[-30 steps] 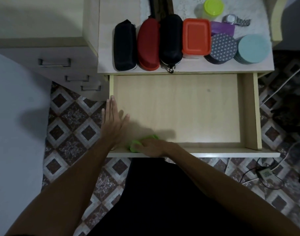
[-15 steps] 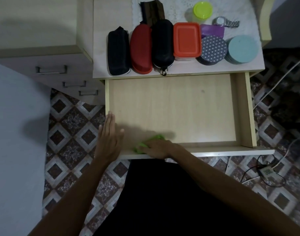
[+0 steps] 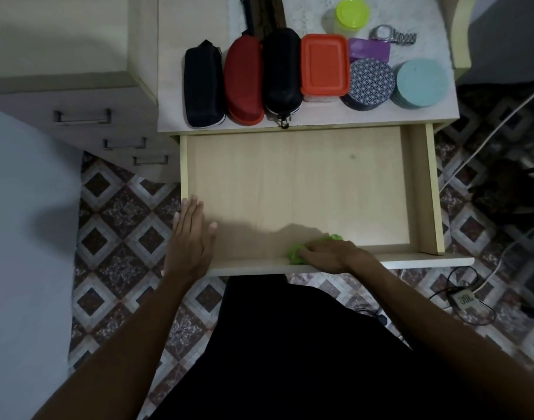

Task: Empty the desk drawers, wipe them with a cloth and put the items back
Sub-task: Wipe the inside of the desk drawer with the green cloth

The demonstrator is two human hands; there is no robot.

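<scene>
The light wooden drawer (image 3: 423, 189) is pulled out and holds nothing but a green cloth (image 3: 296, 255) at its front inner edge. My right hand (image 3: 329, 254) covers most of the cloth and presses it against the drawer's front wall, fingers curled over it. My left hand (image 3: 191, 237) lies flat with straight fingers on the drawer's front left corner. On the desk top (image 3: 196, 31) stand the removed items: a black case (image 3: 202, 87), a red case (image 3: 243, 81), another black case (image 3: 282, 71), an orange box (image 3: 324, 65), patterned round coasters (image 3: 370, 83) and teal round coasters (image 3: 420, 83).
A yellow-lidded jar (image 3: 352, 12), a purple item (image 3: 370, 48) and a metal watch (image 3: 393, 36) sit further back on the desk. A cabinet with handled drawers (image 3: 80, 116) stands left. Cables and a small speaker (image 3: 462, 298) lie on the tiled floor at right.
My right hand has slid the green cloth to the right along the drawer's front inner edge. My left hand has stayed at the front left corner.
</scene>
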